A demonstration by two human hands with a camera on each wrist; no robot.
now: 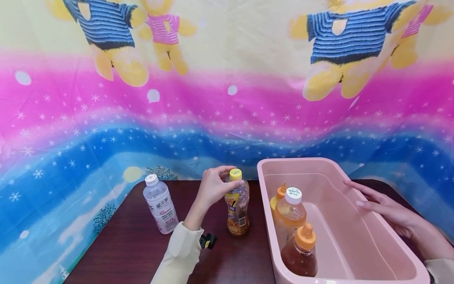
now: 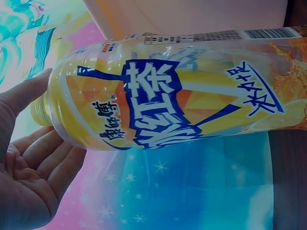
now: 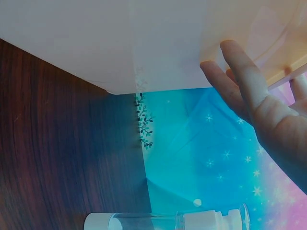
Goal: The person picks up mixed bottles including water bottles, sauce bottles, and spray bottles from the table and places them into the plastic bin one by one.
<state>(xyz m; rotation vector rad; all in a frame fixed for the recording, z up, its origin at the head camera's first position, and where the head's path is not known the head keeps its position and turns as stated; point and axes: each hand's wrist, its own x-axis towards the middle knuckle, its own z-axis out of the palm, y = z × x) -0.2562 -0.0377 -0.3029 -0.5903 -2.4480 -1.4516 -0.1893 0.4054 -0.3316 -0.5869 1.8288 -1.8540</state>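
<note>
My left hand (image 1: 211, 186) holds an iced tea bottle (image 1: 238, 213) by its neck, thumb across the front just under the yellow cap. The bottle stands upright on the table and has a yellow and orange label (image 2: 144, 100). In the left wrist view, the fingers (image 2: 53, 158) come round the neck from below. My right hand (image 1: 388, 207) holds the right rim of a pink tub (image 1: 320, 161), thumb over the inner side. Several fingers (image 3: 244, 72) lie along the tub's outer wall in the right wrist view.
In the tub's left side stand a white-capped bottle (image 1: 291, 215), an orange-capped dark bottle (image 1: 301, 256) and a yellow bottle with an orange nozzle (image 1: 281, 192). Left on the table (image 1: 131, 240) is a white-labelled bottle (image 1: 161, 209). A clear and white container (image 3: 163, 221) shows beside the tub.
</note>
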